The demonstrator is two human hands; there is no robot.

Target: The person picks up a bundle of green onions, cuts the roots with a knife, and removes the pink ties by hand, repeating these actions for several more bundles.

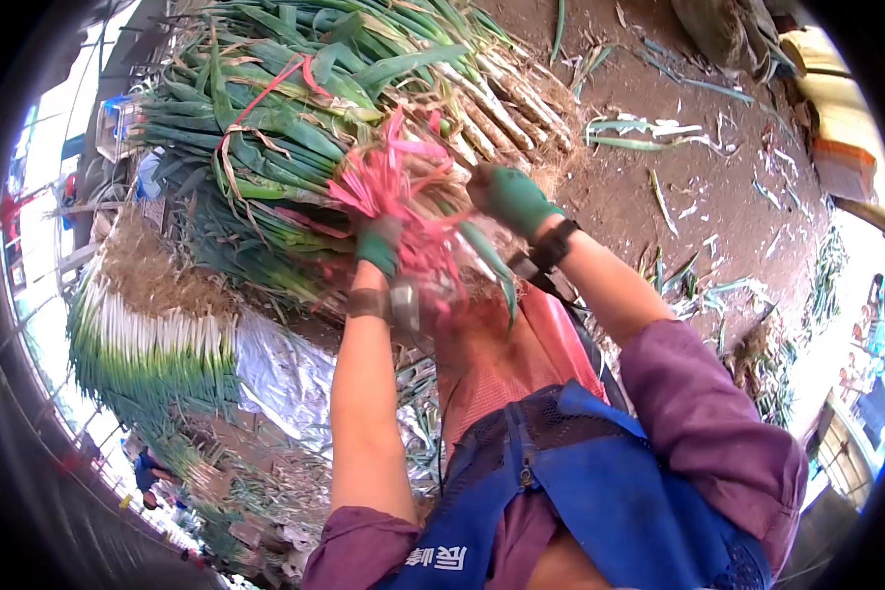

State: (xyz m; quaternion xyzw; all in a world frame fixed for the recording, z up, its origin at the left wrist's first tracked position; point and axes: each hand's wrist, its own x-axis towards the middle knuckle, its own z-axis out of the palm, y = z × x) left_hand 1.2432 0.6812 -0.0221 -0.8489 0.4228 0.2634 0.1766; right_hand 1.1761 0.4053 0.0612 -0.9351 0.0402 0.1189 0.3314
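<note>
Head view: blur is smearing both green-gloved hands, and a dark fisheye rim is cropping the edges. I am seeing the left hand point(377, 244) with its fingers clenching a tuft of thin pink plastic strings point(395, 177). The right hand point(511, 197) is curling against the green onion bundle point(285, 128); I cannot tell its grip. Long leafy stalks are lying heaped just ahead.

A single head-worn camera looks forward and steeply down along the person's own arms point(364, 393), through a fisheye lens whose dark rim rounds the corners. It sits close: the blue apron point(600, 492) fills the bottom edge, with the green-onion bundle point(295, 138) and dirt floor point(639, 167) just beyond.
</note>
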